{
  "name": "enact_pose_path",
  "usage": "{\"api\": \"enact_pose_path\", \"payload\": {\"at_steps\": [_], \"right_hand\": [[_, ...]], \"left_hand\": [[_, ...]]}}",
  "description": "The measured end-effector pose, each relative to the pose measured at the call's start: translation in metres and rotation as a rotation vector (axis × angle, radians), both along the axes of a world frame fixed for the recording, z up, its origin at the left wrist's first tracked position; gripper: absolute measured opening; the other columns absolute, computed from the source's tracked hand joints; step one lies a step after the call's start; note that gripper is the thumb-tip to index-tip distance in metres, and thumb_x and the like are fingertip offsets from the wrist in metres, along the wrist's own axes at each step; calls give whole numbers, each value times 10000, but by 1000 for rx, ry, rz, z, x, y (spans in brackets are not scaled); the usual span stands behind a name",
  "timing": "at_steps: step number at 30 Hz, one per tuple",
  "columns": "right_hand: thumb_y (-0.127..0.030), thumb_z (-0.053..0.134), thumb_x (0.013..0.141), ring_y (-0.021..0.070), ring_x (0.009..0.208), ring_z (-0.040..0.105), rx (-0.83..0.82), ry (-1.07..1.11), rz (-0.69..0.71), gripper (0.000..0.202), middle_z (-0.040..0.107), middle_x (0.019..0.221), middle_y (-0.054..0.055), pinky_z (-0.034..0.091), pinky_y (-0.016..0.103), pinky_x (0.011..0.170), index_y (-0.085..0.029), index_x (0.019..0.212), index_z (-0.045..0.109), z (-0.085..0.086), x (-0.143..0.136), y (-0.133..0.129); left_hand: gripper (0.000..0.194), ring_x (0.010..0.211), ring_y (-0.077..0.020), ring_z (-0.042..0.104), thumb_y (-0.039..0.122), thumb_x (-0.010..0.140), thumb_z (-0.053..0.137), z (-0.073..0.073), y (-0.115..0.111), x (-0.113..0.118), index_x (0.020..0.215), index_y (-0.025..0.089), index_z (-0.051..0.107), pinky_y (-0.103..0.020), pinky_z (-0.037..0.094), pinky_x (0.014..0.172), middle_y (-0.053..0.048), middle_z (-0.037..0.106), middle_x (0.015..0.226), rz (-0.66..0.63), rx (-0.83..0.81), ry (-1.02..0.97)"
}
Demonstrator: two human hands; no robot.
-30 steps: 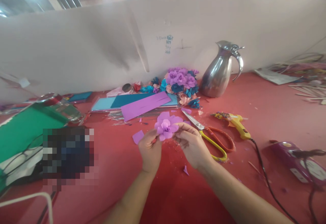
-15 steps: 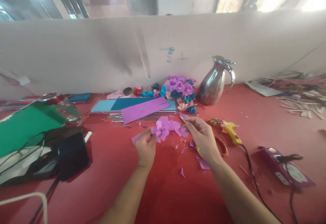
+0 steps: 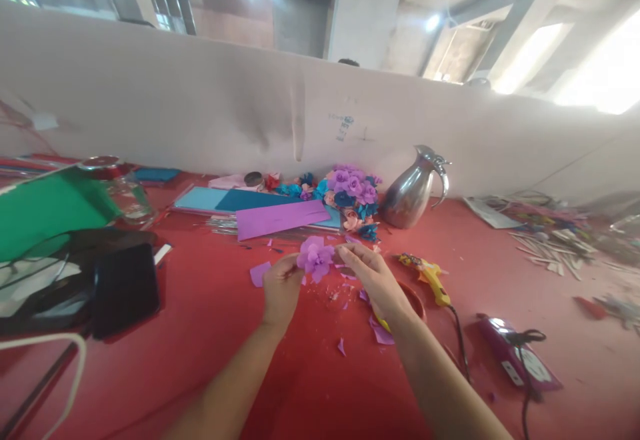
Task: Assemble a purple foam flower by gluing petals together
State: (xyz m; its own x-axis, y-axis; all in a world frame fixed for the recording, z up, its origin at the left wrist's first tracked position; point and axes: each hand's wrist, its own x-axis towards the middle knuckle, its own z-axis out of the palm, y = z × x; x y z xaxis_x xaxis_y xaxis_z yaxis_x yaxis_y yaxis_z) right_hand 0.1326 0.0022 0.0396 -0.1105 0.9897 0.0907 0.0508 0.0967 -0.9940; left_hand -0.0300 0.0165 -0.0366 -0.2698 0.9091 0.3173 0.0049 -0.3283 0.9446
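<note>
Both bare forearms (image 3: 247,377) reach forward, left fingers (image 3: 287,265) pinched, right fingers (image 3: 356,258) bent near them.

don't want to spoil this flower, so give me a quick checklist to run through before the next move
1. Purple flower held: ok, the left hand grips its left edge.
2. Right hand touching the flower: cannot tell, its fingertips are at the right side, contact unclear.
3. Scissors in full view: not ok, the right hand and forearm hide much of them.
4. Yellow glue gun clear of both hands: ok, it lies right of the right hand.
5. Glue gun hot: cannot tell.
6. Red table free of scraps: not ok, purple scraps lie about.
</note>
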Motion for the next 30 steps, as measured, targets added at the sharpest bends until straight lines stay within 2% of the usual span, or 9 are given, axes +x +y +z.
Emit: {"api": "enact_pose_path", "payload": {"at_steps": [3, 8, 11, 17, 20, 23, 27, 30], "right_hand": [[-476, 667, 746, 173, 773, 633, -89, 153, 75, 286, 711, 827, 31, 481, 305, 767, -206, 831, 709, -4, -10, 11], [-450, 727, 688, 149, 658, 610, -175, 372, 36, 248, 687, 695, 13, 488, 294, 700, -204, 711, 715, -23, -11, 13], [-483, 751, 650, 148, 631, 605, -209, 405, 9, 299, 680, 670, 15, 487, 299, 677, -194, 716, 715, -27, -12, 10], [-580, 618, 744, 189, 707, 643, -249, 457, 0, 406, 697, 704, 49, 483, 302, 642, -185, 784, 704, -26, -12, 10], [-531, 575, 772, 194, 716, 648, -245, 452, -9, 371, 709, 745, 62, 481, 301, 639, -180, 786, 692, -27, -13, 9], [-400, 575, 746, 186, 761, 644, -184, 359, -66, 249, 722, 834, 53, 473, 290, 666, -193, 823, 691, -27, -14, 7], [-332, 645, 672, 192, 847, 631, -112, 212, -85, 214, 724, 893, 39, 473, 304, 755, -211, 839, 704, -30, -18, 6], [-342, 683, 652, 194, 834, 636, -127, 214, -59, 196, 724, 851, 32, 475, 330, 796, -216, 801, 709, -33, -19, 7]], "left_hand": [[140, 727, -160, 600, 184, 705, 635, -1, 1, -1, 785, 199, 749, -248, 462, 675, 11, 688, 745, -43, -16, -10], [156, 737, -178, 613, 183, 686, 617, -2, 3, 3, 777, 184, 744, -280, 480, 707, 0, 694, 737, -117, -76, -47], [175, 763, -193, 628, 180, 673, 611, -3, 4, 6, 789, 180, 743, -313, 492, 751, -11, 707, 751, -147, -91, -85], [141, 696, -162, 602, 167, 643, 636, 2, 2, 7, 734, 188, 742, -278, 478, 694, 23, 671, 657, -70, -105, -78], [110, 650, -134, 576, 174, 642, 669, 6, 1, 8, 724, 192, 740, -250, 458, 652, 40, 647, 623, -25, -118, -95], [113, 612, -117, 561, 215, 633, 725, 10, -1, 10, 739, 176, 733, -231, 432, 592, 31, 648, 627, -2, -201, -147], [191, 501, -76, 514, 233, 560, 794, 23, -6, 12, 681, 144, 676, -202, 375, 501, 30, 618, 586, -149, -343, -313], [278, 452, -63, 503, 197, 508, 815, 33, -9, 14, 712, 154, 632, -186, 343, 463, 48, 608, 566, -220, -397, -396]]}}
